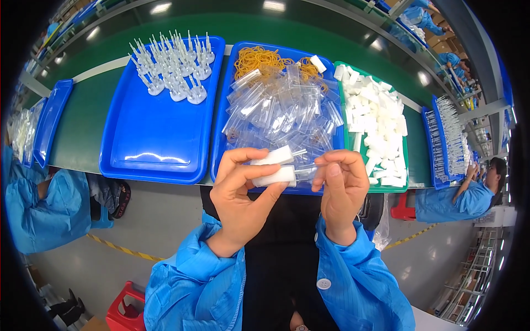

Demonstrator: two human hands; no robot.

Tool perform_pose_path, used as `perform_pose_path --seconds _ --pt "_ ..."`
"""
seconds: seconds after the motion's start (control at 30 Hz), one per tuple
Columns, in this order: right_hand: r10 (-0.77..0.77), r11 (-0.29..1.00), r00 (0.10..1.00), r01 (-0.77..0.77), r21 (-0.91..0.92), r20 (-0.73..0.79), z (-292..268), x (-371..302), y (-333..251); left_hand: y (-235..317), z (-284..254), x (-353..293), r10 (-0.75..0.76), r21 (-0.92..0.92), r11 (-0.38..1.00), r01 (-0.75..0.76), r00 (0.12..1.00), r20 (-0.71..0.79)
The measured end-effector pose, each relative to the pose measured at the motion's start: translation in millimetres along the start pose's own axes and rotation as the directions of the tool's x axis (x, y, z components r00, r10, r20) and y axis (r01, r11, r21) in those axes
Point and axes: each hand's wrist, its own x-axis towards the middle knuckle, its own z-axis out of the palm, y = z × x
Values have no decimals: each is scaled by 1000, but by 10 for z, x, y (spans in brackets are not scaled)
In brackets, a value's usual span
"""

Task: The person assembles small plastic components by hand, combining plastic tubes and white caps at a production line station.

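My left hand (240, 196) is closed on two white foam blocks (277, 177), one above the other, with its fingers between and around them. Thin pale prongs (300, 152) stick out from the blocks' right ends. My right hand (343, 190) is just to the right, thumb and fingers pinched on what looks like a clear plastic sleeve (309, 172) at the lower prongs; its outline blends into the pile behind. Beyond both hands, a blue tray (220, 118) holds a heap of clear plastic sleeves (281, 107) and yellow rubber bands (256, 59).
A blue tray (149, 160) at left holds several white pronged pieces (176, 66) standing upright. At right, a green tray (406, 171) is full of white foam blocks (378, 121). More blue trays flank the green table. Co-workers (461, 193) sit at both sides; a red stool (126, 309) stands lower left.
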Motion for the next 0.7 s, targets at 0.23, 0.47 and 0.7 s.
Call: perform_pose_path --seconds 0.23,0.47,0.7 --pt "-54 999 998 54 -8 34 26 -45 30 -9 4 -8 3 7 1000 -3 1000 -27" --pt "-63 998 997 63 5 39 47 -56 25 21 26 -1 41 83 996 -35 996 -79" --pt "-109 993 994 110 -34 31 42 -54 83 5 14 2 115 186 977 -103 992 -55"
